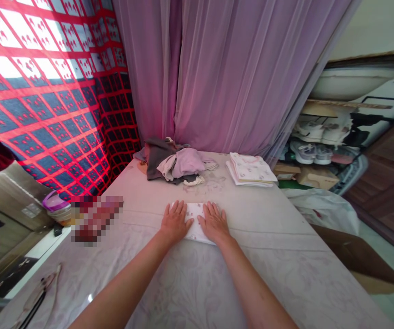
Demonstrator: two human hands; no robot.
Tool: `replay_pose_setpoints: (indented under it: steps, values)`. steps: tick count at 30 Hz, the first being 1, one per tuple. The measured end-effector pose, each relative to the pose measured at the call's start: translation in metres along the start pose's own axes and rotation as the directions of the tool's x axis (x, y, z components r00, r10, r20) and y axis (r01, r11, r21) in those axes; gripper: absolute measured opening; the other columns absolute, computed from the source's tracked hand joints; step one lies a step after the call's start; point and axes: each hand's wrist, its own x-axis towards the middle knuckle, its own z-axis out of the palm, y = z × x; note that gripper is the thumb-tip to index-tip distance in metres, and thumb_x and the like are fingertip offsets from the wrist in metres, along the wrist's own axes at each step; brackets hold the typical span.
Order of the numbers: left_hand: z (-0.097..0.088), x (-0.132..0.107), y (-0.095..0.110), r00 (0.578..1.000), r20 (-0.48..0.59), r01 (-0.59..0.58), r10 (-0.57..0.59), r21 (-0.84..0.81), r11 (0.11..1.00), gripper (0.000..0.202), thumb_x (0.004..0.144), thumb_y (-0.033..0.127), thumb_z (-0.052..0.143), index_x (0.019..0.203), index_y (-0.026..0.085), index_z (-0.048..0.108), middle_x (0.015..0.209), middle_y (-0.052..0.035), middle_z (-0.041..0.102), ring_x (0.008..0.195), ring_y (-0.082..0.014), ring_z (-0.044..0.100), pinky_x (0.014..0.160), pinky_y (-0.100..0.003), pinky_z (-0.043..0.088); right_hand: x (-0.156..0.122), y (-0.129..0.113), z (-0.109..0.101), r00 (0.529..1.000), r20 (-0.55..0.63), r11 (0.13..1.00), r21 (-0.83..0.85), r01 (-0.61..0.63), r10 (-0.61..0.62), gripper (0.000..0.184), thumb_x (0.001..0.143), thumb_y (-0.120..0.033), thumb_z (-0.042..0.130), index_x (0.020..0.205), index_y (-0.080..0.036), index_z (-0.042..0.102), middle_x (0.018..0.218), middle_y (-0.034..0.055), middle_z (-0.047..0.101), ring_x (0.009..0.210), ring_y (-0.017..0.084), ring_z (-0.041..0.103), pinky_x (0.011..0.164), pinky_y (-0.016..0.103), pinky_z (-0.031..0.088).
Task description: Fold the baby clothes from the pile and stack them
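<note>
A small folded white cloth with a faint print (195, 214) lies on the pale bedsheet (258, 228) in the middle of the view. My left hand (174, 221) rests flat on its left part, fingers stretched out. My right hand (213, 221) lies flat on its right part, fingers also spread. Both palms press down on the cloth side by side. Farther back sits a loose heap of grey, lilac and white clothes (172, 164). To its right is a neat stack of folded white printed cloths (251, 170).
A purple curtain (231, 77) hangs behind the bed and a red-and-blue checked cloth (46, 91) covers the left wall. Shoes on a rack (316, 141), a cardboard box (361, 256) and a white bag (323, 210) stand to the right. A lilac-lidded container (57, 208) is at the left.
</note>
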Motion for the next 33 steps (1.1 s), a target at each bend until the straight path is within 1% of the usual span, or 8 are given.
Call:
replay_pose_setpoints:
  steps: [8, 13, 18, 22, 24, 28, 31, 33]
  values:
    - [0.01, 0.001, -0.007, 0.999, -0.004, 0.054, -0.054, -0.038, 0.998, 0.061, 0.09, 0.051, 0.036, 0.143, 0.02, 0.037, 0.15, -0.008, 0.036, 0.139, -0.0269, 0.027, 0.11, -0.049, 0.026, -0.001, 0.002, 0.002, 0.997, -0.072, 1.0, -0.004, 0.004, -0.004, 0.06, 0.093, -0.048, 0.025, 0.146, -0.019, 0.031, 0.156, 0.0074, 0.021, 0.143, 0.024, 0.012, 0.113, 0.051, 0.01]
    - [0.01, 0.001, -0.006, 0.999, -0.018, 0.042, -0.043, -0.03, 0.999, 0.06, 0.09, 0.049, 0.037, 0.142, 0.019, 0.038, 0.149, -0.0087, 0.037, 0.139, -0.027, 0.028, 0.109, -0.05, 0.027, -0.004, -0.002, -0.008, 0.999, -0.04, 1.0, 0.021, -0.018, 0.019, 0.059, 0.093, -0.046, 0.026, 0.145, -0.018, 0.032, 0.155, 0.0081, 0.022, 0.142, 0.024, 0.015, 0.112, 0.053, 0.011]
    - [0.01, 0.002, -0.005, 0.999, -0.027, 0.035, -0.036, -0.023, 0.999, 0.059, 0.09, 0.048, 0.037, 0.141, 0.018, 0.039, 0.149, -0.0103, 0.038, 0.138, -0.0275, 0.028, 0.108, -0.052, 0.027, -0.008, -0.004, -0.018, 0.978, -0.208, 1.0, 0.001, 0.004, -0.004, 0.058, 0.095, -0.045, 0.021, 0.148, -0.021, 0.025, 0.157, 0.0059, 0.014, 0.144, 0.021, 0.007, 0.113, 0.051, 0.002]
    - [0.01, 0.002, -0.004, 0.999, -0.029, 0.029, -0.031, -0.046, 0.999, 0.058, 0.089, 0.046, 0.039, 0.14, 0.018, 0.04, 0.148, -0.0114, 0.038, 0.138, -0.0284, 0.029, 0.108, -0.053, 0.027, -0.002, 0.001, -0.014, 0.999, -0.019, 1.0, 0.003, -0.029, 0.029, 0.061, 0.094, -0.045, 0.022, 0.148, -0.017, 0.025, 0.157, 0.0076, 0.015, 0.143, 0.021, 0.009, 0.113, 0.053, 0.006]
    - [0.01, 0.002, -0.004, 0.999, -0.032, 0.028, -0.03, -0.062, 0.998, 0.058, 0.089, 0.045, 0.04, 0.14, 0.018, 0.041, 0.148, -0.0119, 0.039, 0.138, -0.029, 0.029, 0.108, -0.054, 0.027, 0.001, 0.004, -0.015, 0.999, 0.031, 0.999, 0.004, -0.039, 0.038, 0.061, 0.094, -0.045, 0.023, 0.148, -0.017, 0.025, 0.157, 0.0077, 0.015, 0.143, 0.022, 0.01, 0.113, 0.053, 0.007]
    - [0.01, 0.003, -0.005, 0.999, -0.038, 0.032, -0.035, -0.081, 0.996, 0.058, 0.088, 0.045, 0.041, 0.14, 0.018, 0.041, 0.147, -0.0125, 0.04, 0.138, -0.0298, 0.029, 0.108, -0.055, 0.026, -0.008, 0.008, -0.02, 0.997, -0.053, 0.999, 0.019, -0.046, 0.047, 0.059, 0.095, -0.043, 0.021, 0.148, -0.017, 0.026, 0.156, 0.0077, 0.018, 0.143, 0.021, 0.013, 0.113, 0.051, 0.006]
    - [0.011, 0.003, -0.005, 0.999, -0.038, 0.03, -0.033, -0.079, 0.996, 0.058, 0.089, 0.046, 0.041, 0.14, 0.019, 0.041, 0.147, -0.0121, 0.04, 0.138, -0.0296, 0.029, 0.108, -0.054, 0.026, -0.022, 0.011, -0.016, 0.987, -0.156, 1.0, -0.009, 0.025, -0.026, 0.058, 0.095, -0.043, 0.021, 0.148, -0.018, 0.025, 0.157, 0.007, 0.016, 0.143, 0.02, 0.01, 0.114, 0.05, 0.002]
    - [0.011, 0.002, -0.004, 0.999, -0.042, 0.024, -0.027, -0.074, 0.997, 0.058, 0.089, 0.046, 0.041, 0.14, 0.019, 0.041, 0.148, -0.0119, 0.039, 0.138, -0.0295, 0.029, 0.108, -0.054, 0.026, -0.03, 0.014, -0.009, 0.988, -0.127, 0.996, -0.03, 0.084, -0.087, 0.058, 0.095, -0.045, 0.023, 0.147, -0.02, 0.027, 0.156, 0.0073, 0.017, 0.143, 0.02, 0.01, 0.113, 0.05, 0.002]
